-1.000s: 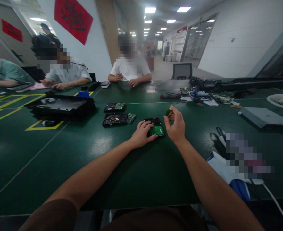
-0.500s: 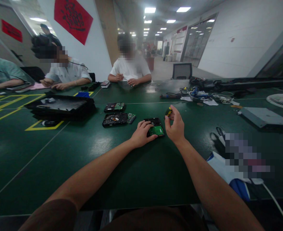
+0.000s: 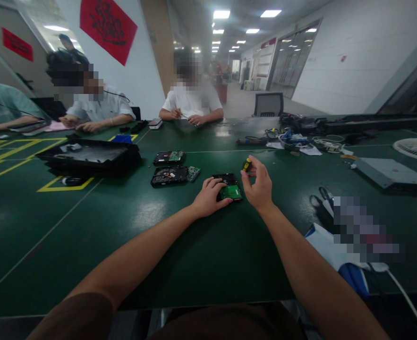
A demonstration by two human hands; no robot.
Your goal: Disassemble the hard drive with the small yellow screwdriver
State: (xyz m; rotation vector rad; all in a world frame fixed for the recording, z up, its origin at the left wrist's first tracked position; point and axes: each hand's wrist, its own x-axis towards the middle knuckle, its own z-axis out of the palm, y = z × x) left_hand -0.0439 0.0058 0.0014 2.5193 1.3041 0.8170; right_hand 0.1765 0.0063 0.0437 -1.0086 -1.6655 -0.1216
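A black hard drive (image 3: 228,186) with a green circuit board on its near end lies on the green table (image 3: 165,245). My left hand (image 3: 208,197) rests on its left edge, fingers curled over it. Just right of the drive, my right hand (image 3: 258,185) pinches a small yellow-and-black screwdriver (image 3: 246,165) between thumb and fingertips, a little above the table.
Two more opened hard drives (image 3: 174,174) lie to the left, beside a black tray (image 3: 88,157). Three people sit along the far and left sides. Cables and tools (image 3: 293,139) lie at the back right, a grey box (image 3: 388,172) and scissors (image 3: 323,194) at right.
My right hand has shifted slightly left and turned the screwdriver in its fingertips. My left hand has stayed on the drive.
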